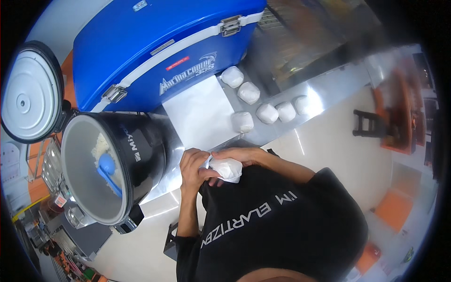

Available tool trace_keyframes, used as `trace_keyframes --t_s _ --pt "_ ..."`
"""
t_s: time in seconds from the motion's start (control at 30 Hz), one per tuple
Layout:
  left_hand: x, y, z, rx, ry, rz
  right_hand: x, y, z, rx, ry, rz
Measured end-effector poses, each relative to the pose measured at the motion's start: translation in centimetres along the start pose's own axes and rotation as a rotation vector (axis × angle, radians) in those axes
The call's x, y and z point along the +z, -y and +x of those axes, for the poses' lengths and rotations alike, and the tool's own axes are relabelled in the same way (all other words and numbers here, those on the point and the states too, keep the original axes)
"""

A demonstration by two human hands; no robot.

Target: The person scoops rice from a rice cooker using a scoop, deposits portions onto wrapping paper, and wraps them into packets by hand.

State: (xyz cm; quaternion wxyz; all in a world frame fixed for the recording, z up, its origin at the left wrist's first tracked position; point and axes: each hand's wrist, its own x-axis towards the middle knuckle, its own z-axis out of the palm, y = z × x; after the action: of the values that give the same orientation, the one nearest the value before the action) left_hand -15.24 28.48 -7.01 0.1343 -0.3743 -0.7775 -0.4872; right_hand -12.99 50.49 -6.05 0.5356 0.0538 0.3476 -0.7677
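Note:
In front of my chest, a rounded bundle wrapped in white paper [227, 169] is held between both hands. My left hand [195, 167] grips its left side, thumb across the front. My right hand [239, 154] holds it at the top and back, its fingers partly hidden. Just beyond my hands, white paper [202, 112] lies flat on the steel counter [259, 135]. Several similar wrapped bundles [267, 113] rest to the right of the paper. At left stands an open black rice cooker [149, 155], with white rice [102, 146] and a blue scoop [107, 165] inside.
A large blue cooler box [141, 60] with metal latches stands behind the paper. The cooker's round lid [30, 95] is raised at far left. A black stool [368, 123] is on the floor at right. Clear plastic containers [53, 165] sit beyond the cooker.

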Motion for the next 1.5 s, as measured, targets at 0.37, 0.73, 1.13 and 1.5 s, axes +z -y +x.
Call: trace_keyframes --t_s 0.37,0.73,1.13,1.5 --pt "1.1 -0.5 1.3 -0.585 0.118 0.005 -11.9 2.0 1.2 -0.486 -1.055 -0.366" --pt "0.6 -2.1 -8.4 -0.751 0.36 -0.154 -28.2 10.3 3.0 -0.257 -1.756 -1.134" --pt "-20.0 -5.8 -24.3 -1.206 -0.12 -0.111 23.7 15.5 10.6 -0.786 -0.361 -1.348" --pt "-26.2 -2.6 -18.6 -0.66 -1.263 0.088 27.5 9.2 44.7 0.215 0.212 -2.296"
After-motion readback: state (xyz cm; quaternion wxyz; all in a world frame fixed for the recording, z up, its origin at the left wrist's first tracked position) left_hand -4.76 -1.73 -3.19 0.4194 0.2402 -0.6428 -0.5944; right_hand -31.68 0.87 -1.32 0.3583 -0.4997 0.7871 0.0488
